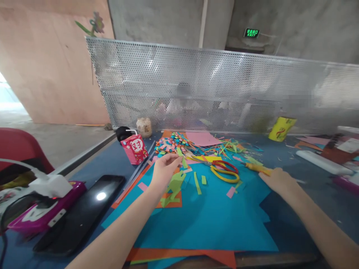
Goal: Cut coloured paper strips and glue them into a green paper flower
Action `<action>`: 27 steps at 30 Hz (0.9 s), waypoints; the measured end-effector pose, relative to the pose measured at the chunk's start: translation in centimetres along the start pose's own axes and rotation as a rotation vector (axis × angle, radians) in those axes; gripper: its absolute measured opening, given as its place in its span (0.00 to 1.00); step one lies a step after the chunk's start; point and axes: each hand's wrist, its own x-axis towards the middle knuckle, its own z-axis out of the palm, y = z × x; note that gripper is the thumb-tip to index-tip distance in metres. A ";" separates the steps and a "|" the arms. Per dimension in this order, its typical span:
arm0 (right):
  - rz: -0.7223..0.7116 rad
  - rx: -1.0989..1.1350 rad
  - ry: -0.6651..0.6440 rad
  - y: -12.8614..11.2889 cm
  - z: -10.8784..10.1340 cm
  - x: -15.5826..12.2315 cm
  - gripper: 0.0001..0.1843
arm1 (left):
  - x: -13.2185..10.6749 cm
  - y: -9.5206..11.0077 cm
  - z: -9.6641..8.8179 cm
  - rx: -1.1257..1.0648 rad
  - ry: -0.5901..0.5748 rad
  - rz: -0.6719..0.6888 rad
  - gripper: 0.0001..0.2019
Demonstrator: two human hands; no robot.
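Green paper strip (184, 162): it is at the fingertips of my left hand (168, 168), thumb and fingers drawn together in a pinch above the middle of the desk, and it looks thin, narrow and lightly bent. My right hand (277, 183) is curled round the back of a yellow tool (256, 168) that tapers to a dark tip pointing leftward; I cannot tell quite what kind it is. Between my hands lie scissors (224, 172) with one red and one yellow loop, smooth and rounded, resting on the paper. Just below my left hand, crumpled green pieces (174, 186) overlap a flat orange piece (178, 204), and a loose green strip (198, 183) lies to the right, near a small pink scrap (231, 192). Beyond, a dense mound of little paper bits (172, 144), blocky and many-coloured, suggests to me that plenty is already done, with spindly shreds (231, 146) tangled beside it. Plenty seems left as well: the wide, matte blue sheet (207, 224) under everything is largely whole, though jagged along its right edge, and a pink sheet (203, 139) lies behind the mound. Farther out stand a glossy pink drink carton (134, 149) and a yellow can (282, 129), before a perforated metal screen (213, 86), its holes small and regular.
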 end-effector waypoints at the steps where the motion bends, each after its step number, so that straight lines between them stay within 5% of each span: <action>1: 0.018 -0.042 0.048 -0.4 -0.1 -0.4 0.21 | 0.0 0.0 0.0 0.000 -0.005 0.002 0.09; 3: -0.088 -0.119 0.184 -1.8 -0.7 -1.5 0.21 | 0.0 0.0 0.0 0.006 -0.017 0.012 0.09; 5: -0.438 -0.075 0.287 -3.9 -1.6 -2.6 0.18 | 0.0 0.0 0.0 0.014 -0.026 0.020 0.09; 8: -1.028 0.102 0.218 -7.3 -2.5 -4.2 0.16 | 0.0 -0.2 0.0 0.037 -0.040 0.026 0.09; 10: -1.212 0.147 0.175 -9.3 -2.7 -5.0 0.16 | 0.0 -0.5 -0.1 0.055 -0.057 0.028 0.10; 16: -1.311 0.173 0.156 -12.3 -2.0 -5.8 0.12 | 0.1 -1.1 0.0 0.076 -0.087 0.045 0.09; 27: -1.274 0.240 0.123 -12.1 -0.7 -5.2 0.14 | -0.4 -0.9 0.1 0.062 -0.097 0.097 0.08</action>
